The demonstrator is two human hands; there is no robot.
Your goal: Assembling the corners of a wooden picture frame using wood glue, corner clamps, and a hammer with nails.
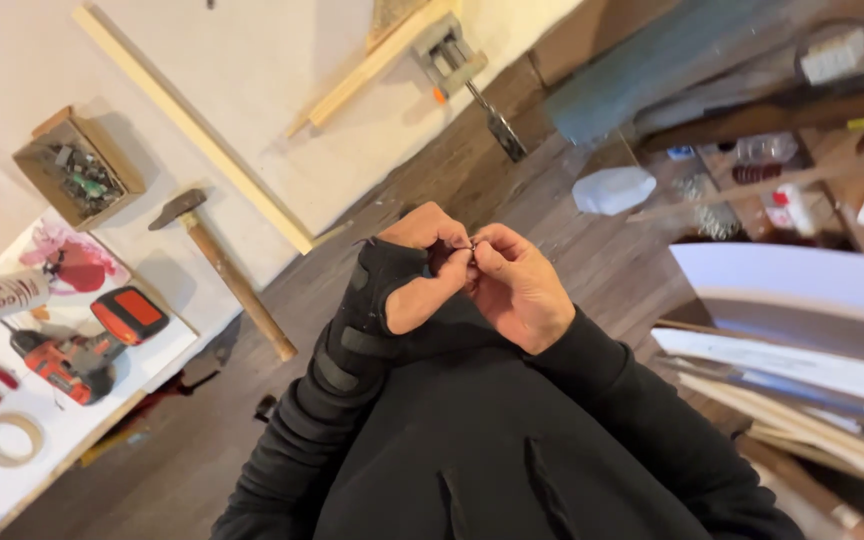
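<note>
a tiny dark piece [471,248], too small to identify, is pinched between the fingertips of both hands, held above the lap. the left hand [420,268], in a black wrist brace [377,290], and the right hand [514,285] meet tip to tip, equally near. its long axis cannot be told.

Hands pinching a tiny object

The braced left hand [414,272] and right hand [512,285] met fingertip to fingertip; a hammer [224,268] lay beside the workbench [252,70].
</note>
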